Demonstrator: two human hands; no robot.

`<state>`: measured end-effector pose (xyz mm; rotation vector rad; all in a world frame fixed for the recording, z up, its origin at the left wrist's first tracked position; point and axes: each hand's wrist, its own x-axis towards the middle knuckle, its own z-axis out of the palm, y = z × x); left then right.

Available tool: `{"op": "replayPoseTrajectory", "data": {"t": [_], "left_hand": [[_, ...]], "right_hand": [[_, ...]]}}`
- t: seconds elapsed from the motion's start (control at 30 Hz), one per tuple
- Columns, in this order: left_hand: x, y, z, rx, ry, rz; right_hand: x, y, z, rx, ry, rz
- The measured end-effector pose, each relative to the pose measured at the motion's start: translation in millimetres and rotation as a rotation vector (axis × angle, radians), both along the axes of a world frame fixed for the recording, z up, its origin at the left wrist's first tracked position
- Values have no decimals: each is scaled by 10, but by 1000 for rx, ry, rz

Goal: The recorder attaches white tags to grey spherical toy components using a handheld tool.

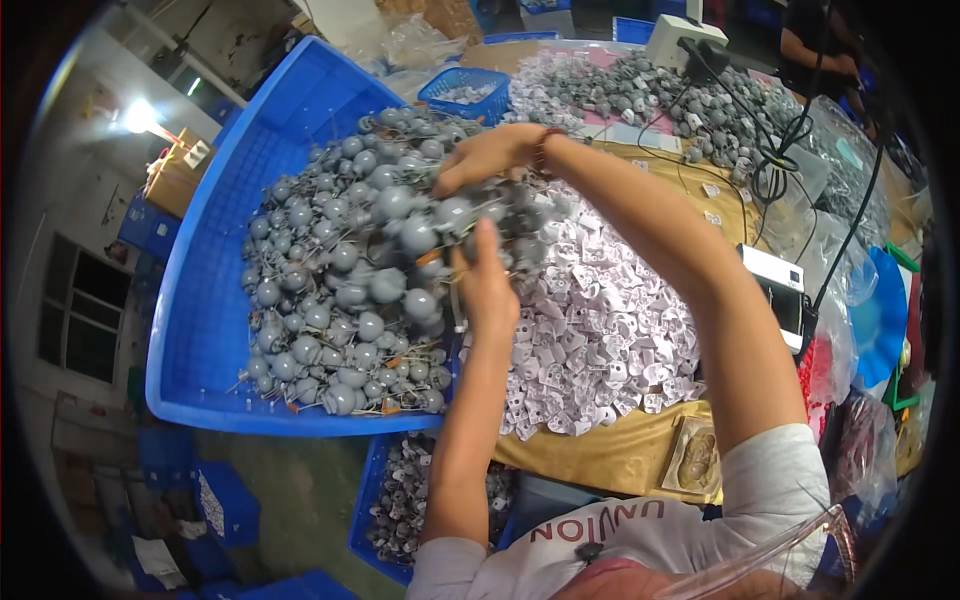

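A large blue plastic crate (195,330) is tilted at the left, heaped with grey ball-shaped parts (330,300) that have thin pale stems. My right hand (492,158) curves over the crate's right side from the far side, a dark band at its wrist. Facing it from the near side, my left hand (487,292) has its thumb raised. Between the two hands a clump of the grey parts is gathered, blurred by motion; some of my fingers are hidden among them. Just right of my hands, small white flat pieces (600,330) lie in a wide pile.
A small blue basket (465,90) of white bits stands behind the crate. More grey parts (720,105) cover the far table, near cables (775,165) and a white-and-black device (775,290). A carved block (692,455) lies on the near edge. Below sits another blue bin (375,555).
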<state>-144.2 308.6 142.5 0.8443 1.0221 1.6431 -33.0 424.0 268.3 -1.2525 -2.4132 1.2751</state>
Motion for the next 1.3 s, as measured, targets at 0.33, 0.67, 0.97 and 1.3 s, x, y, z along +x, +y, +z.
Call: {"op": "replayPoseTrajectory", "data": {"t": [0.33,0.67,0.97,1.3], "left_hand": [[1224,-416,99,171,321,-292],[2232,-810,-739,-72,176,-371],[2338,-1314,-863,-226,-115,-454],[1495,-1837,138,-451,-355,-1088]], "right_hand": [[1710,-425,-267,84,100,-53],[2097,-1064,-733,293,-34,-191],[1914,-970,-1140,505,-330,-222],[1705,-1184,-698,424,-470,-167]]}}
